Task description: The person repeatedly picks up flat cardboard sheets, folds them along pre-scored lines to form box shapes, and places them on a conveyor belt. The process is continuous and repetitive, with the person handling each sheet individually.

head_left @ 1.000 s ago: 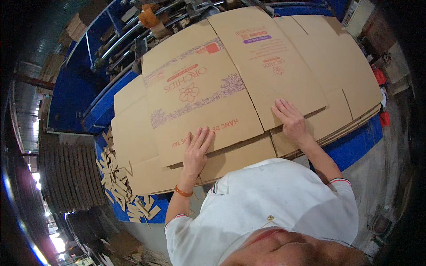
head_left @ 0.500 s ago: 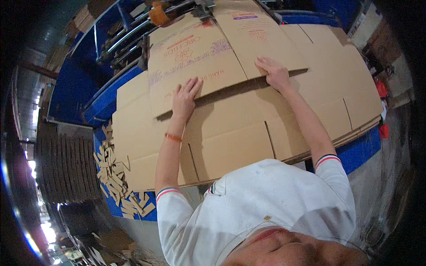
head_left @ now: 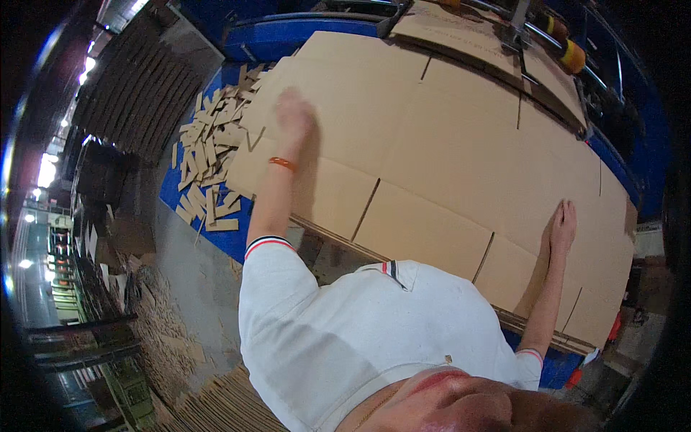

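A flat, slotted cardboard box blank (head_left: 432, 144) lies on top of a stack in front of me, plain brown side up. Over its left part is my left hand (head_left: 294, 115), smeared by motion, so its fingers cannot be made out. My right hand (head_left: 565, 227) is at the right part of the same blank, fingers stretched out, with nothing seen in it. Beyond the stack, a printed cardboard blank (head_left: 461, 29) sits under the rollers of a blue machine (head_left: 302, 32), apart from both hands.
Orange rollers (head_left: 574, 56) on a metal shaft stand at the far right. Many cardboard offcut strips (head_left: 209, 151) are heaped on the blue table (head_left: 169, 183) at the left. Stacked dark sheets (head_left: 137, 93) stand farther left, and more cardboard edges (head_left: 223, 403) show at lower left.
The printed blank has left my hands and is now farther off, in the machine. My hands have moved apart, over the plain blank. The whole view has turned.
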